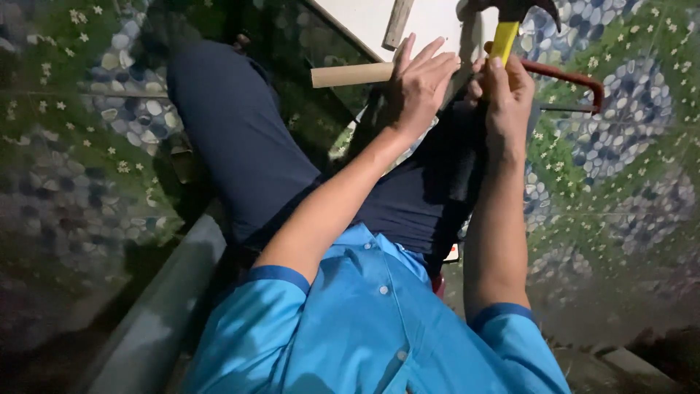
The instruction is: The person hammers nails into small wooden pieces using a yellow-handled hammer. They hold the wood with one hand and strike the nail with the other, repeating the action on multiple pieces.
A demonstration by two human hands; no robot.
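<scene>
Head view looks down on us sitting on a floor covering printed with pebbles and grass (627, 190), legs in dark trousers (240, 138) stretched ahead. Our right hand (507, 91) is clenched around the yellow handle of a hammer (504, 36), gripping it low on the shaft, with the dark claw head at the top edge of the picture. Our left hand (419, 87) lies flat with fingers spread, pressing on a pale round wooden dowel (350, 74) that rests across our thigh; the palm holds it down and does not wrap around it.

We judge the hammer to be head-heavy and rigid, so a hold far down the handle gives swing but less control. The dowel looks light, stiff and smooth, and being round it may roll under a flat palm; holding it near the end being worked would steady it best.

Beyond the hands lies a white board (430, 22) with a narrow grey wooden strip (398, 22) on it. A hacksaw with a red frame (576, 80) lies on the floor just right of the right hand. Near our hip a small white and red edge of some object (452, 254) peeks out; we cannot tell what it is. No package or sign shows.
</scene>
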